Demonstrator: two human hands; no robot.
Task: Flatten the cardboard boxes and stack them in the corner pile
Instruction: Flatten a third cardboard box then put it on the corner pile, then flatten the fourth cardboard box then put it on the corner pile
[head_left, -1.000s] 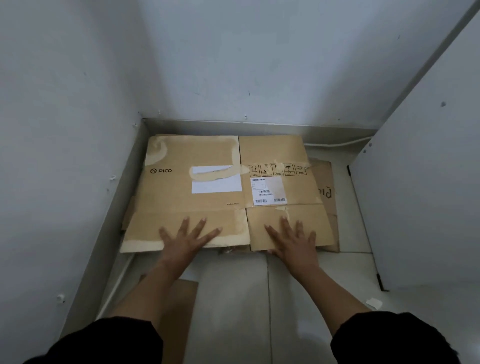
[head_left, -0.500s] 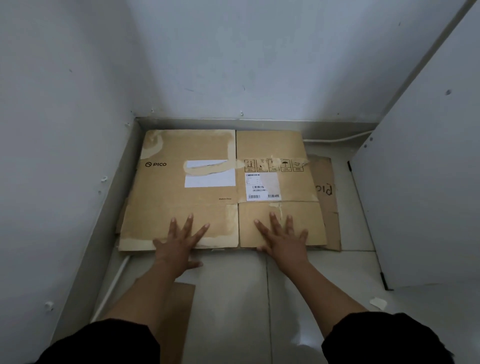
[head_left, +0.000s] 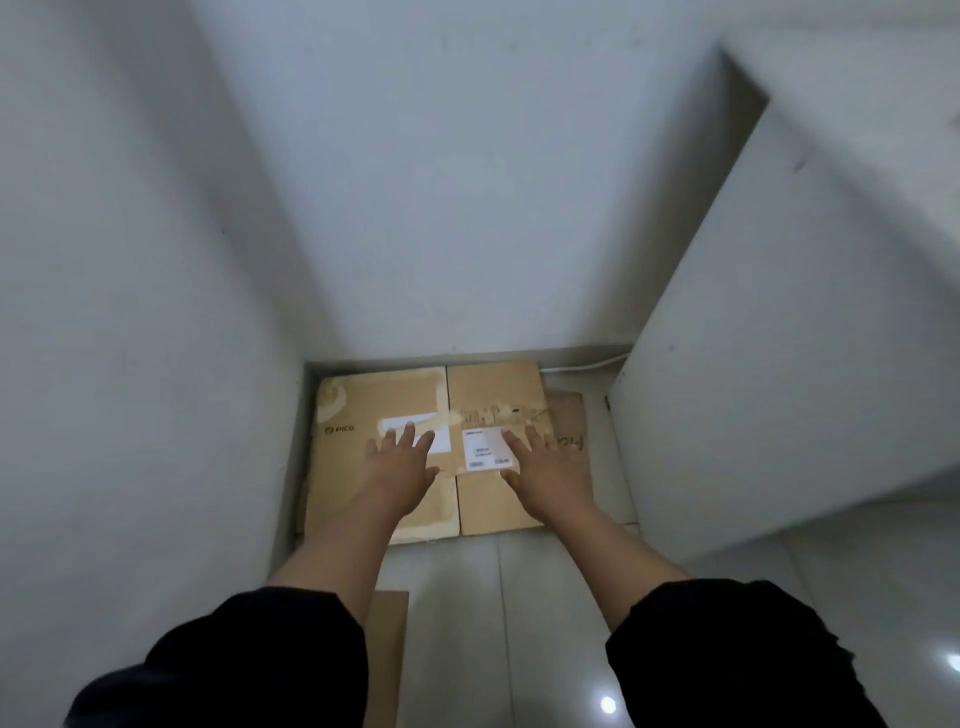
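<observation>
Both hands lie flat with fingers spread on the flattened cardboard box (head_left: 415, 452) at the top of the pile in the corner. The left hand (head_left: 400, 460) presses on the left half, its fingers over a white label (head_left: 441, 431). The right hand (head_left: 545, 465) presses on the right half, just beside a white shipping sticker (head_left: 483, 449). Shiny tape (head_left: 498, 413) runs across the box near the fingertips. The box lies tight between the left wall (head_left: 156, 312) and the back wall (head_left: 441, 208). Another flat brown sheet (head_left: 569, 415) pokes out from under it on the right side. A big white panel (head_left: 779, 338) stands close on the right and makes the space narrow. A thin white cable (head_left: 587, 364) runs along the floor at the back. One more cardboard piece (head_left: 387, 649) lies on the pale floor tiles (head_left: 519, 623) near the person, partly hidden under the left arm. Black sleeves (head_left: 727, 660) cover the upper arms.
</observation>
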